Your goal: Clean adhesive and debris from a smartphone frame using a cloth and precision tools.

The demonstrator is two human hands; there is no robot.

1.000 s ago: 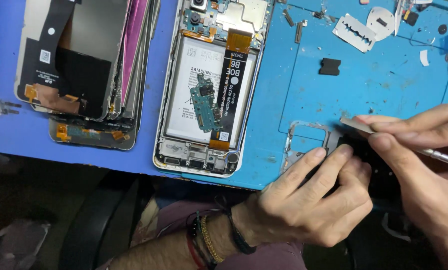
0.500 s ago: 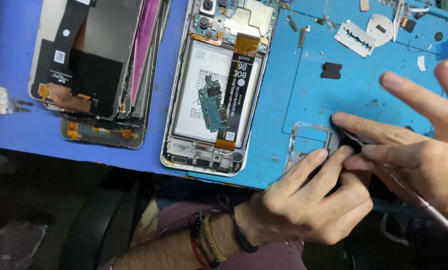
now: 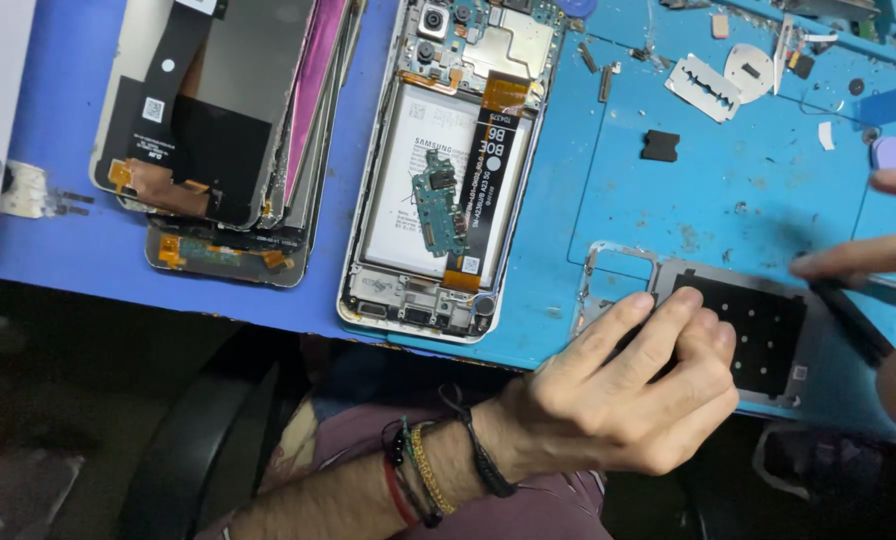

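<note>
My left hand [image 3: 618, 395] lies at the mat's near edge with its fingers curled over the left end of a flat metal phone plate [image 3: 813, 375], holding it down. The plate carries a black pad with small holes [image 3: 763, 335]. At the right edge of the view, my right hand [image 3: 863, 258] has its fingers spread and holds a thin dark-tipped tool [image 3: 863, 322] over the plate's right side. Only part of that hand shows.
An opened phone [image 3: 408, 200] with battery, a loose green board [image 3: 433, 200] and a flex cable lies mid-mat. Stacked screen panels [image 3: 218, 130] sit to its left. A razor blade [image 3: 703, 87], a small black square [image 3: 660, 145] and small parts lie on the blue mat [image 3: 668, 215].
My right hand has drawn back to the right with the tool and uncovered the plate and its black pad. My left hand has stayed on the plate's left end.
</note>
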